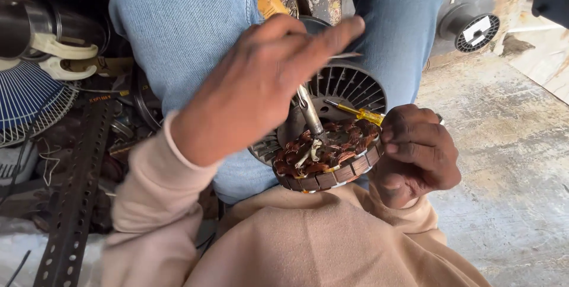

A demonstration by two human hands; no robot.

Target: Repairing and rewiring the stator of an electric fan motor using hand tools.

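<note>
- The fan motor stator (327,158) is a round ring of copper-brown wire coils, with a banded outer rim of brown and pale segments; pale lead ends stick up among the coils near its middle.
- It sits on the person's lap, against the blue jeans (184,20), resting on a grey finned rotor housing (349,84) whose radial slots show behind it.
- A steel shaft (309,111) rises tilted from the centre of the assembly.
- A yellow-handled screwdriver (357,112) lies across the top edge of the stator, its handle just beside the right hand.
- The right hand (418,153) is curled and grips the stator's right rim.
- The left hand (261,82) hovers above the shaft with fingers loosely bent and the forefinger stretched out; a thin metal pin (345,56) shows at its fingertips, though whether it is pinched I cannot tell.
- At the left lie a blue fan guard (26,100) and a perforated metal angle bar (74,204); a black spool (474,29) stands on the concrete floor (504,144).
</note>
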